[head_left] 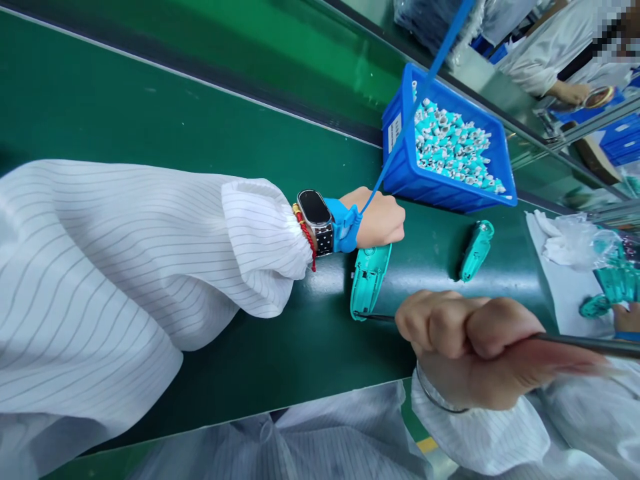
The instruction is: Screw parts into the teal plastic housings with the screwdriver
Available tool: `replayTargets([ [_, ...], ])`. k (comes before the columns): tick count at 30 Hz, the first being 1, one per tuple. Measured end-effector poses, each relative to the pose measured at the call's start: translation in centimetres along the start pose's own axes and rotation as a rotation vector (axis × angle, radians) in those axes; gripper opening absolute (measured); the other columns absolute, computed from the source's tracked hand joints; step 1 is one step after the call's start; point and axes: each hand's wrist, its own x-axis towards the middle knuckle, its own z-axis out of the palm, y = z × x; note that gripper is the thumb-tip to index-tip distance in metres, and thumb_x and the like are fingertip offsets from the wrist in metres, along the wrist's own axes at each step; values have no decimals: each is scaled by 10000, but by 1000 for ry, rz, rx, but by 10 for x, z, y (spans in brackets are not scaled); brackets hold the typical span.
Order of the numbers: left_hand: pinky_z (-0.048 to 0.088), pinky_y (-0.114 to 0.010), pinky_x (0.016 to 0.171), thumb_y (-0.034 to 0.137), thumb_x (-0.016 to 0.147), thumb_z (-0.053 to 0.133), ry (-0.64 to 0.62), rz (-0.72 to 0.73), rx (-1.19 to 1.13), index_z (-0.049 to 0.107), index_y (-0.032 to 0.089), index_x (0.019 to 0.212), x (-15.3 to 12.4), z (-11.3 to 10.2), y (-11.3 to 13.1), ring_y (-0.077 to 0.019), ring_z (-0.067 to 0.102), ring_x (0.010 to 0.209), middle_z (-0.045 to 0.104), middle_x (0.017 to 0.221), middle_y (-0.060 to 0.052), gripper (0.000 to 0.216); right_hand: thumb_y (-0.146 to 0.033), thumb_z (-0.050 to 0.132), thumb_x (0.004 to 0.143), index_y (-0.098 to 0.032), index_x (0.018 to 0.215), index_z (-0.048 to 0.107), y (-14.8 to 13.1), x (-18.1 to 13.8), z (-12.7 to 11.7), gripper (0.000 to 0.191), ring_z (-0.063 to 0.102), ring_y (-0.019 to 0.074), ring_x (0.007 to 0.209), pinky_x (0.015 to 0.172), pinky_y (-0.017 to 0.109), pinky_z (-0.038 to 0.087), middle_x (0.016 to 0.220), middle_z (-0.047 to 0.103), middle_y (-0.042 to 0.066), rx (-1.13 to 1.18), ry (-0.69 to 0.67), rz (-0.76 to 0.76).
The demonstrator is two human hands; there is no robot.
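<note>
My left hand [377, 217] sits curled at the top end of a teal plastic housing [369, 280], its fingers hidden under the hand. A blue antistatic wrist strap [345, 223] with a coiled-looking blue cord [400, 147] circles that wrist beside a black smartwatch [315, 217]. My right hand [475, 347] grips a long dark screwdriver [565, 340], and its thin shaft [381, 317] reaches left to the housing's lower edge. A second teal housing [477, 250] lies apart on the belt. A blue crate [400, 143] full of small teal-and-white parts stands just above my left hand.
A green conveyor belt [200, 113] runs under everything. On the right lie a white sheet [560, 293] and a plastic bag [580, 241]. Another person's hand [627, 319] is beside teal parts [613, 283]. A co-worker's white sleeve [545, 67] stands beyond a metal rail [515, 100].
</note>
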Motion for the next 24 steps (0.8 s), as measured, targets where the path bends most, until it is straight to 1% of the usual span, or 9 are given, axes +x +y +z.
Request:
replayTargets([
  [2, 365, -290, 537, 289, 863, 320, 2, 1, 4, 677, 150, 857, -1, 0, -1, -269, 640, 777, 669, 774, -114, 384, -566, 270, 885, -195, 559, 177, 0, 3, 3, 503, 90, 72, 324, 335, 220, 152, 423, 88, -70, 122, 88, -80],
  [4, 365, -283, 543, 298, 865, 319, 4, 5, 9, 677, 162, 848, -1, 1, -3, -251, 637, 767, 670, 776, -102, 383, -513, 316, 896, -201, 567, 195, -2, 4, 2, 469, 106, 72, 333, 333, 223, 145, 440, 109, -70, 203, 162, -78],
  [6, 364, -273, 549, 314, 870, 316, 5, 7, 10, 676, 175, 832, -1, 1, -4, -229, 635, 750, 670, 765, -93, 388, -511, 282, 905, -204, 577, 204, -5, 3, -3, 455, 86, 73, 347, 335, 231, 137, 453, 105, -69, 223, 208, -42],
  [8, 358, -266, 547, 325, 872, 316, 4, 13, 3, 674, 179, 818, -1, 2, -5, -219, 633, 734, 668, 750, -90, 390, -509, 253, 912, -202, 580, 195, -9, 1, -7, 455, 64, 70, 357, 335, 234, 123, 458, 101, -68, 228, 240, -37],
  [11, 351, -276, 537, 312, 860, 330, 8, 28, -13, 670, 175, 813, -1, 3, -6, -244, 632, 729, 669, 760, -93, 369, -509, 309, 901, -197, 573, 163, -12, -1, -9, 475, 60, 65, 359, 334, 235, 104, 450, 113, -68, 237, 219, -40],
  [15, 351, -287, 542, 304, 853, 336, 9, 42, -27, 666, 174, 806, -2, 2, -6, -262, 631, 729, 671, 786, -93, 358, -523, 399, 863, -196, 558, 136, -8, -1, -2, 518, 107, 64, 340, 334, 236, 114, 434, 126, -70, 236, 188, -55],
  [20, 353, -295, 558, 295, 859, 329, -24, 16, -40, 661, 165, 783, -3, -1, -4, -275, 630, 736, 663, 758, -96, 364, -529, 404, 850, -196, 534, 154, -4, 2, 3, 522, 123, 60, 331, 331, 225, 120, 430, 122, -73, 215, 156, -116],
  [24, 364, -293, 582, 300, 867, 321, -50, -17, -60, 659, 155, 808, -5, -4, -3, -273, 626, 762, 657, 772, -104, 373, -517, 428, 852, -188, 525, 196, 4, 2, 3, 518, 181, 52, 339, 351, 209, 167, 433, 166, -72, 195, 113, -117],
])
